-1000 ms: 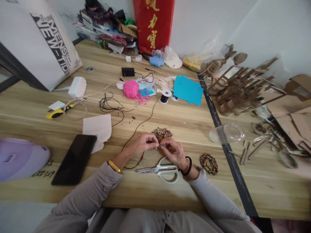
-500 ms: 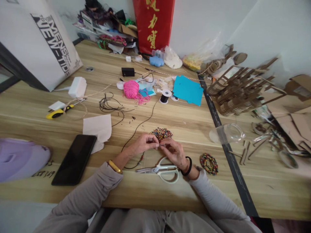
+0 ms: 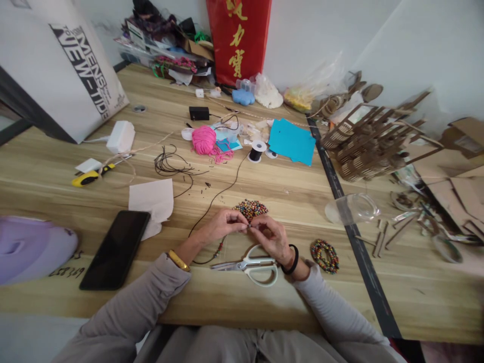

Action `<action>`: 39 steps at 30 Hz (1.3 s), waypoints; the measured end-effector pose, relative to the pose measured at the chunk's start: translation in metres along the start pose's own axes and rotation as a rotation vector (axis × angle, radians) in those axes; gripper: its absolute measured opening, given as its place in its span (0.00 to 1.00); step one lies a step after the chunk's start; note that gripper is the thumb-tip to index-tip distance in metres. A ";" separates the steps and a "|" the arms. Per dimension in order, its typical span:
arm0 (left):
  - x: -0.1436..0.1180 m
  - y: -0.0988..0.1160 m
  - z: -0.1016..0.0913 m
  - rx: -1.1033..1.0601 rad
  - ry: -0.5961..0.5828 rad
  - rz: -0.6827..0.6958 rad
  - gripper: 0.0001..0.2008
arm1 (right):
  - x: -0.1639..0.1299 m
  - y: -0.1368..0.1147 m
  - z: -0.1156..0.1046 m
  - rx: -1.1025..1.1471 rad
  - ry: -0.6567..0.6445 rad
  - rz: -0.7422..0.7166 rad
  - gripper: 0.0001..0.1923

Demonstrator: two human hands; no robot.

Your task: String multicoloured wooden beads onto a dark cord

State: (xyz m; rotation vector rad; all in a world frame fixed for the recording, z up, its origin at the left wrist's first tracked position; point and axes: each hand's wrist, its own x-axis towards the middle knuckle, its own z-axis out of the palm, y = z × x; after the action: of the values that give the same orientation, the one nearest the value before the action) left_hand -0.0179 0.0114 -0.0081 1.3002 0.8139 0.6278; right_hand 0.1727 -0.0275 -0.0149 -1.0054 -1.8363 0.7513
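Observation:
My left hand (image 3: 223,226) pinches the end of a black cord (image 3: 217,194), thumb against fingertips. Facing it, my right hand (image 3: 271,237) pinches a small dark bead (image 3: 249,225) at that end; their fingertips almost touch. Several coloured beads (image 3: 220,247) hang threaded on the cord below my left hand. The cord runs back to a white spool (image 3: 257,150). Just beyond my fingers lies a pile of loose multicoloured beads (image 3: 251,207). White-handled scissors (image 3: 249,264) rest beneath my hands, blades pointing left. A coiled beaded strand (image 3: 324,256) lies right of my right wrist.
A black phone (image 3: 115,249) and white paper (image 3: 151,200) lie on the left. Pink yarn (image 3: 204,140), blue sheets (image 3: 292,141) and cut black cord (image 3: 170,164) are farther back. A clear plastic cup (image 3: 351,208) and a brown wooden model (image 3: 372,143) stand at right.
Almost nothing differs. My fingertips have shifted very slightly, and the dark bead between them shows a little more clearly. The view has moved a touch.

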 end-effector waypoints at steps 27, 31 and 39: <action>-0.003 0.010 0.001 0.003 0.000 0.006 0.10 | -0.003 0.002 -0.001 -0.012 -0.031 -0.080 0.03; -0.003 0.011 0.001 -0.029 -0.014 0.003 0.11 | -0.002 0.002 -0.001 -0.015 0.004 -0.108 0.03; -0.005 0.011 0.001 -0.073 -0.039 -0.006 0.11 | -0.003 0.003 -0.001 -0.055 0.002 -0.124 0.02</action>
State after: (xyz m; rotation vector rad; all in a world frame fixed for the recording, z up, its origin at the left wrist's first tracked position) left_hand -0.0191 0.0089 0.0040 1.2395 0.7556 0.6200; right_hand 0.1752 -0.0283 -0.0181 -0.9169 -1.9080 0.6276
